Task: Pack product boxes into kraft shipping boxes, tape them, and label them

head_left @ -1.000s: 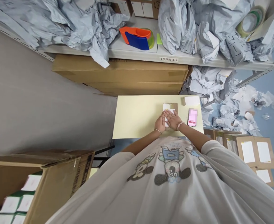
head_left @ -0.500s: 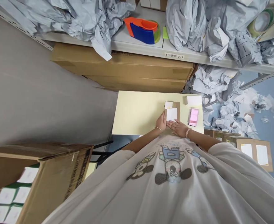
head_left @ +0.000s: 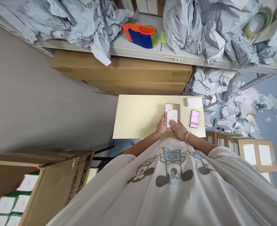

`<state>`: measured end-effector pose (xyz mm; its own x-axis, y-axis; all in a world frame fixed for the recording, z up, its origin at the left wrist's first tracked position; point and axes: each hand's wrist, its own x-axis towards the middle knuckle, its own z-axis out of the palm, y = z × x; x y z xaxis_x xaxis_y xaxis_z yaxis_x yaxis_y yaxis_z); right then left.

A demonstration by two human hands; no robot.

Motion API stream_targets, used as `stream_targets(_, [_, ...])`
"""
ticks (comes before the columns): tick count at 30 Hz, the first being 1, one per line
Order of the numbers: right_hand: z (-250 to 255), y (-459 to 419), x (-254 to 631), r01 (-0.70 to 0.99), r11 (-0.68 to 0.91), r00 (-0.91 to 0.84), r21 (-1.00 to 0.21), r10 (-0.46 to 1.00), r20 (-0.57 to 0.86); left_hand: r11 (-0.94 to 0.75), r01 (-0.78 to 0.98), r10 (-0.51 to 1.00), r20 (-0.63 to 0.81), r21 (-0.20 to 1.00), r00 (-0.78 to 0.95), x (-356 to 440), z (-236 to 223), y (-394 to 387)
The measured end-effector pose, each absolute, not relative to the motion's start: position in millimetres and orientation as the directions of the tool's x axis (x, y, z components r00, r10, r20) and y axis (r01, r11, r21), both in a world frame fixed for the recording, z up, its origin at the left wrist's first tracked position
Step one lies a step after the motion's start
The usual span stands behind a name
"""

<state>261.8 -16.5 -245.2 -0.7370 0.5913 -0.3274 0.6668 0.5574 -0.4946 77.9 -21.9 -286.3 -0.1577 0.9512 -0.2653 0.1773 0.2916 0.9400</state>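
A small brown cardboard box lies on the pale yellow tabletop, close to my body. On its top face is a large white label, with a smaller white label near the far left corner. My left hand grips the box along its left side; its fingertips are partly hidden. Flat over the near part of the large label rests my right hand, fingers stretched out and slightly apart.
Right of the box lie a phone with a pink screen and a white box. A shelf above the table's far side holds grey mailing bags and a tape dispenser. A large open carton stands lower left.
My right hand's fingers have slid a little up and left over the large label. The left hand stays at the box's side. The whole view has shifted slightly.
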Motion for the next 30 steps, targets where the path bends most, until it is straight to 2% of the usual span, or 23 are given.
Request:
stream_targets(2, [-244.7,-34.5,276.8,0.643,0.456,-0.715,-0.615,0.644,-0.271,0.323,0.11,0.939,-0.305,0.94,-0.159,75.6,-286.9,-20.2])
stream_targets(4, [-242.1,-37.1,288.7,0.696,0.216,-0.492,-0.685,0.838,-0.236,0.411,0.018,0.898,-0.401,0.912,-0.182,72.4,-288.7,-17.0])
stream_targets(5, [-239.8,-34.0,291.0,0.714,0.057,-0.315,-0.697,0.916,-0.248,0.473,-0.049,0.86,-0.473,0.88,-0.192,70.9,-289.6,-15.3])
stream_targets(7, [-233.4,-23.6,285.4,0.7,-0.217,-0.018,-0.681,0.947,-0.321,0.595,-0.202,0.757,-0.627,0.778,-0.186,69.6,-290.6,-12.2])
stream_targets(9, [-225.6,-12.9,265.6,0.694,-0.342,0.068,-0.633,0.907,-0.416,0.659,-0.327,0.672,-0.726,0.677,-0.149,71.2,-289.7,-10.6])
stream_targets(12, [-215.2,-2.6,220.8,0.77,-0.377,0.076,-0.515,0.855,-0.513,0.653,-0.388,0.676,-0.731,0.651,-0.089,77.5,-285.2,-11.2])
stream_targets(16, [-208.7,4.1,176.0,0.855,-0.446,0.228,-0.263,0.781,-0.581,0.648,-0.37,0.695,-0.716,0.665,-0.068,80.4,-279.1,-14.2])
stream_targets(19, [-207.0,7.7,169.0,0.874,-0.442,0.253,-0.201,0.768,-0.588,0.684,-0.34,0.66,-0.746,0.645,-0.087,75.3,-277.3,-15.1])
stream_targets(26, [-208.0,10.9,198.7,0.842,-0.432,0.247,-0.322,0.841,-0.481,0.739,-0.115,0.665,-0.746,0.663,-0.026,58.6,-275.4,-20.0])
stream_targets(30, [-216.6,7.4,237.7,0.725,-0.375,0.144,-0.578,0.903,-0.404,0.726,-0.082,0.68,-0.731,0.683,-0.059,37.0,-274.0,-20.7])
